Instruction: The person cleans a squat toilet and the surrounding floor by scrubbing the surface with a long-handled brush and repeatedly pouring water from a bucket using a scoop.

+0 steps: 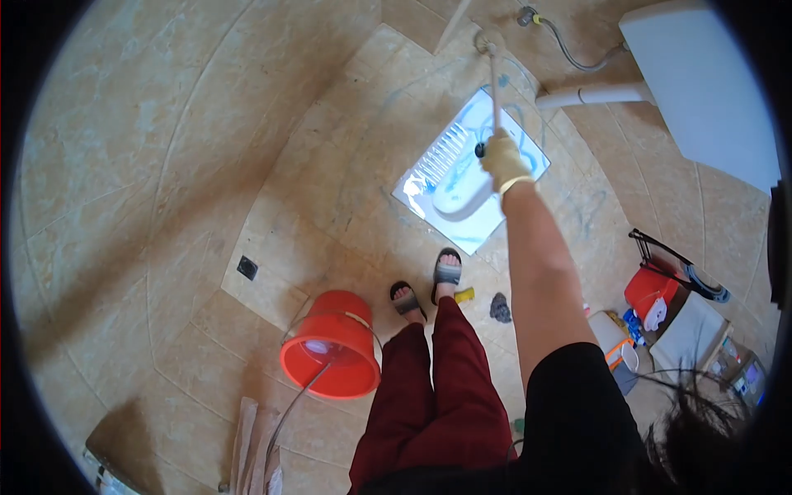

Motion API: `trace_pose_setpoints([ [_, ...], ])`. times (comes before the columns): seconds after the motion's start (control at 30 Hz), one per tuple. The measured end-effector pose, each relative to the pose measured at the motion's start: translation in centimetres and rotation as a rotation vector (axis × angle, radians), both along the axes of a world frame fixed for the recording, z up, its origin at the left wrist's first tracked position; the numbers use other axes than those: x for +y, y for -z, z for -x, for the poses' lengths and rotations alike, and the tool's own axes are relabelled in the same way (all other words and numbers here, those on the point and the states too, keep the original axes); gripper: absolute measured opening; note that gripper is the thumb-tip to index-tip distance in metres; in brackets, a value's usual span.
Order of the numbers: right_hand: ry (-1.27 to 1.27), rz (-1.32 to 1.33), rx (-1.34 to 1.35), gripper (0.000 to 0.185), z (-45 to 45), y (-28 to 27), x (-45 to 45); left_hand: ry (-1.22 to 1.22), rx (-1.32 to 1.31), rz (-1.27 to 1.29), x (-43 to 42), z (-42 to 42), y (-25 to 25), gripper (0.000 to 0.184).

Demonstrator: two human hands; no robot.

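Observation:
My right hand (505, 161), in a pale yellow glove, is closed around the handle of a long toilet brush (495, 91). The round brush head reaches past the squat toilet to the tiled floor near the wall. Below the hand lies the white squat toilet (470, 216), set into the floor, with blue liquid streaked over its ribbed side and near its dark drain hole. Blue streaks also mark the tiles at its far corner. My left hand is outside the view.
A red bucket (337, 309) with a hose in it stands left of my feet. A yellow sponge (465, 294) and a grey scrubber (500, 308) lie on the floor. A white sink (701, 91) with a drain pipe (598, 95) is at upper right. Cleaning items and a red container (648, 289) stand at right.

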State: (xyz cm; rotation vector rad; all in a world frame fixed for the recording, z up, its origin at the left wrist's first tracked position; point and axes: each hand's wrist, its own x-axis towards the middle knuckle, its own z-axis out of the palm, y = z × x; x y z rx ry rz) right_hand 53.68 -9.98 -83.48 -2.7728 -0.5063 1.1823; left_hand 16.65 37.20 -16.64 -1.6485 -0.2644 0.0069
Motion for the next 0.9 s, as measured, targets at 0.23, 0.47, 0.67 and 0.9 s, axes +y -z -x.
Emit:
trace_pose_setpoints([
  [0.23, 0.055, -0.253, 0.076, 0.049, 31.5, -3.6, -17.2, -0.019, -0.010, 0.003, 0.0, 0.2, -0.9, 0.053],
  [0.47, 0.602, -0.362, 0.220, 0.059, 7.8, -0.7, -2.9, -0.034, -0.009, 0.012, 0.1, 0.2, -0.9, 0.054],
  [0.67, 0.155, -0.267, 0.060, 0.038, 1.5, 0.4, 2.2, -0.071, -0.002, 0.018, 0.2, 0.4, -1.3, 0.054],
  [0.9, -0.010, 0.219, 0.533, 0.052, 27.1, -12.8, -10.2, -0.106, -0.011, 0.014, 0.3, 1.2, -2.8, 0.055],
])
